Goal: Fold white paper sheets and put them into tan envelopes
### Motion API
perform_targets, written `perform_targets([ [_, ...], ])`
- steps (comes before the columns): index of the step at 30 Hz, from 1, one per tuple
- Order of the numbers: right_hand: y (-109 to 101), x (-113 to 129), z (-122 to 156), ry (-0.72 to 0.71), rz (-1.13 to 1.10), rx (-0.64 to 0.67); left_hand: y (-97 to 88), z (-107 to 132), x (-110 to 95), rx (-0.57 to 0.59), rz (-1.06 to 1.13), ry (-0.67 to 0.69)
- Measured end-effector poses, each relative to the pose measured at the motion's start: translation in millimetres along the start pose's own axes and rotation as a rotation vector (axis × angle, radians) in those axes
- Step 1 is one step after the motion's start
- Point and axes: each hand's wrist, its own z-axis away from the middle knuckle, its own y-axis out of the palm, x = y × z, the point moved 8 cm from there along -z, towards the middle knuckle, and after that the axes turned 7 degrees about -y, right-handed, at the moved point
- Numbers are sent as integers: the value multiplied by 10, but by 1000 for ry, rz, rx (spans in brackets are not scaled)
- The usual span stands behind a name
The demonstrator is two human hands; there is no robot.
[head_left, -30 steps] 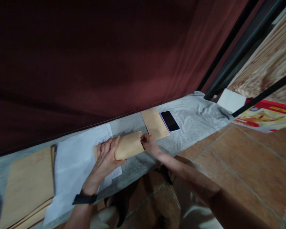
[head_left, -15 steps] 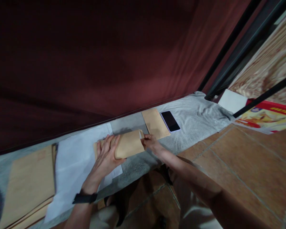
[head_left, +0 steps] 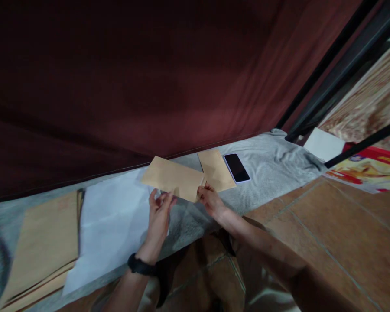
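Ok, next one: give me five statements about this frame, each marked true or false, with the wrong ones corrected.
1. The right hand grips one end of a raised brown envelope. True.
2. The phone lies on the gray cloth. True.
3. The left hand is resting on the phone. False: it is at the lower edge of the raised brown envelope.
4. The left wrist is bare. False: a dark band circles it.
5. The envelope stack lies to the left of the white paper. True.

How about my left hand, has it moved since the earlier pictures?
Yes: your left hand has shifted rightward in the view, nearer the phone lying on the grey cloth.
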Motion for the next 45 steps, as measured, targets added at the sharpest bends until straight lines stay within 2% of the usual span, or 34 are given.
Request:
perform_targets([
  [2, 58, -65, 61, 9, -24, 16, 142, 36, 159, 95, 173, -167],
  [4, 134, -116, 122, 23, -27, 64, 222, 65, 205, 130, 219, -238],
  [8, 189, -122, 169, 77, -2, 140, 250, 22, 173, 151, 195, -267],
  [13, 69, 52, 52, 151, 51, 178, 228, -40, 161, 230, 23, -308],
  [17, -65, 202, -45, 40, 336, 188, 240, -31, 212, 299, -119, -304],
  [19, -85, 227, -63, -47, 544, 214, 240, -68, 224, 318, -184, -255],
  [20, -89, 216, -67, -76, 644, 226, 212, -109, 212, 289, -231, -210],
  [22, -99, 177, -73, -114, 809, 236, 103, -207, 113, 145, -383, -54],
  [24, -102, 131, -76, -133, 917, 246, 31, -241, -100, -34, -599, 207],
  [26, -89, 87, -69, -132, 985, 284, 131, -176, -288, -98, -831, 496],
  [28, -69, 67, -50, -130, 1048, 330, 342, -92, -324, -38, -1039, 699],
  [29, -57, 69, -36, -131, 1079, 349, 446, -70, -290, 3, -1129, 749],
  [32, -21, 82, 20, -113, 1161, 399, 673, -98, -105, 73, -1344, 766],
  [35, 6, 111, 69, -109, 1265, 403, 783, -206, 65, 95, -1468, 732],
  [40, 24, 119, 75, -158, 1352, 390, 825, -347, 165, 129, -1531, 749],
  [45, -25, 56, -24, -249, 1355, 340, 820, -336, 149, 151, -1492, 769],
])
